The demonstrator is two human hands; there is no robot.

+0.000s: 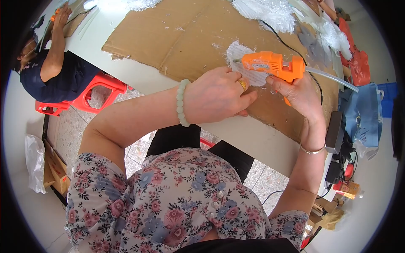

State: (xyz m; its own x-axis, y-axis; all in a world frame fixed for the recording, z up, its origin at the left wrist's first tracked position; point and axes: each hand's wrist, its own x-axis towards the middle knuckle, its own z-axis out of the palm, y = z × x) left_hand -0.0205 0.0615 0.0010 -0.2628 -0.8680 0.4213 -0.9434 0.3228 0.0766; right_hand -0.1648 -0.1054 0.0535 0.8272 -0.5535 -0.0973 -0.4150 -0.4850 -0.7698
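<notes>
My right hand (297, 95) grips an orange hot glue gun (274, 65) by its handle. Its nozzle points left, over a white ribbed piece (256, 76) that looks like mesh or thin plastic. From the back of the gun a translucent glue stick (333, 78) sticks out. Just on the near side of the white piece is my left hand (221, 95), its fingers curled in at the piece's edge. The fingertips are partly hidden under the hand, so the exact grip does not show.
Brown cardboard (168, 36) covers much of the white table (139, 78). Fluffy white strands (268, 14) are heaped at the far side, and a black cord (291, 48) runs past the gun. Another person sits at far left on a red stool (101, 90). A blue bag (363, 111) is at right.
</notes>
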